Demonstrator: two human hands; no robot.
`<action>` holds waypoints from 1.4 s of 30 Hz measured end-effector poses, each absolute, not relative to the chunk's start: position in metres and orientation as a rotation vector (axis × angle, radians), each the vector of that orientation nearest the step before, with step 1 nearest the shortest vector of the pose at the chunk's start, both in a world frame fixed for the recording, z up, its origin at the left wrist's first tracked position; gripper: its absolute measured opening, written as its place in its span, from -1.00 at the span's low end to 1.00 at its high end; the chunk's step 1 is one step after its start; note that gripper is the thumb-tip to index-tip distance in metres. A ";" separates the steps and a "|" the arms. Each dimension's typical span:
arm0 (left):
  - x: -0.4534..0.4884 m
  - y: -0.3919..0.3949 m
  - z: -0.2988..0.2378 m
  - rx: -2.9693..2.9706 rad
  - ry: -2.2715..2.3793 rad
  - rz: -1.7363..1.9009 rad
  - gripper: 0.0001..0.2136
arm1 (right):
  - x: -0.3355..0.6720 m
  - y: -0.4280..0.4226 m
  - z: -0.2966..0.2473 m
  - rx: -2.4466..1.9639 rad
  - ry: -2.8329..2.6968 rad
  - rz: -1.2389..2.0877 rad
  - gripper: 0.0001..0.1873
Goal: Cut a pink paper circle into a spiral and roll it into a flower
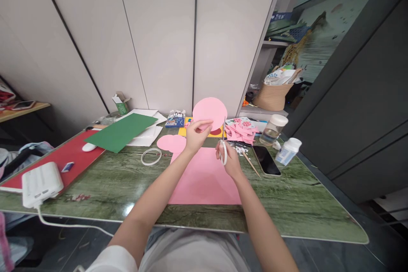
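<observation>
Lower centre: right hand (230,159) clamped on white-handled scissors (224,146); left hand (195,134) pinching round pink paper disc (209,111) mid-frame. Light, floppy, tear-prone; best gripped near its lower edge.

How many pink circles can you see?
3: one pink circle held up in the left hand, two small pink circles overlapping on the table. Others may be hidden.

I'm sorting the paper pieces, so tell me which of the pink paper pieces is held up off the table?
The round pink paper disc, pinched by the left hand beside the scissors in the right hand. The large pink sheet and small pink cutouts lie flat on the green table.
</observation>
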State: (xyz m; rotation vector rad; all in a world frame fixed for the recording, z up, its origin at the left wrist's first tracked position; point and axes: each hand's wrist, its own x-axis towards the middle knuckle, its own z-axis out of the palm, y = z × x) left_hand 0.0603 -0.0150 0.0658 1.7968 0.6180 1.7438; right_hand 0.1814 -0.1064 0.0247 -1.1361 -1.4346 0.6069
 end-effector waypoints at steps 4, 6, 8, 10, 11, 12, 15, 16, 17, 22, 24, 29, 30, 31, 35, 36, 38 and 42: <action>0.059 -0.017 0.068 1.810 0.669 1.762 -0.77 | 0.181 -0.107 0.026 -1.147 -1.441 0.598 -0.70; 0.059 -0.017 0.068 1.809 0.700 1.769 -0.72 | 0.181 -0.107 0.026 -1.149 -1.445 0.590 -0.71; 0.060 -0.017 0.068 1.803 0.710 1.770 -0.70 | 0.180 -0.107 0.027 -1.148 -1.448 0.583 -0.72; 0.060 -0.017 0.067 1.794 0.704 1.773 -0.69 | 0.180 -0.108 0.027 -1.143 -1.450 0.578 -0.72; 0.060 -0.016 0.067 1.791 0.697 1.772 -0.68 | 0.180 -0.108 0.027 -1.140 -1.452 0.576 -0.72; 0.060 -0.016 0.067 1.789 0.690 1.772 -0.68 | 0.180 -0.108 0.027 -1.137 -1.453 0.577 -0.71; 0.061 -0.017 0.067 1.810 0.669 1.764 -0.68 | 0.181 -0.107 0.025 -1.129 -1.449 0.580 -0.68; 0.061 -0.017 0.067 1.827 0.664 1.760 -0.69 | 0.181 -0.107 0.025 -1.127 -1.444 0.581 -0.67; 0.061 -0.018 0.067 1.846 0.659 1.756 -0.69 | 0.182 -0.107 0.024 -1.125 -1.437 0.579 -0.66; 0.060 -0.022 0.068 1.914 0.656 1.721 -0.70 | 0.182 -0.105 0.022 -1.118 -1.412 0.578 -0.65; 0.060 -0.022 0.068 1.918 0.663 1.715 -0.69 | 0.182 -0.105 0.022 -1.115 -1.412 0.580 -0.65; 0.060 -0.023 0.070 1.912 0.644 1.725 -0.70 | 0.182 -0.105 0.022 -1.119 -1.411 0.584 -0.64; 0.060 -0.023 0.071 1.911 0.641 1.726 -0.70 | 0.182 -0.105 0.022 -1.120 -1.412 0.587 -0.64; 0.060 -0.024 0.071 1.908 0.638 1.726 -0.71 | 0.182 -0.105 0.022 -1.121 -1.414 0.589 -0.64; 0.060 -0.024 0.072 1.866 0.628 1.725 -0.73 | 0.183 -0.105 0.022 -1.125 -1.413 0.596 -0.65; 0.060 -0.024 0.072 1.854 0.627 1.723 -0.74 | 0.183 -0.105 0.022 -1.126 -1.414 0.597 -0.65; 0.061 -0.022 0.071 1.837 0.624 1.721 -0.76 | 0.183 -0.105 0.021 -1.128 -1.413 0.599 -0.65; 0.061 -0.019 0.067 1.818 0.608 1.737 -0.76 | 0.183 -0.104 0.021 -1.135 -1.415 0.598 -0.65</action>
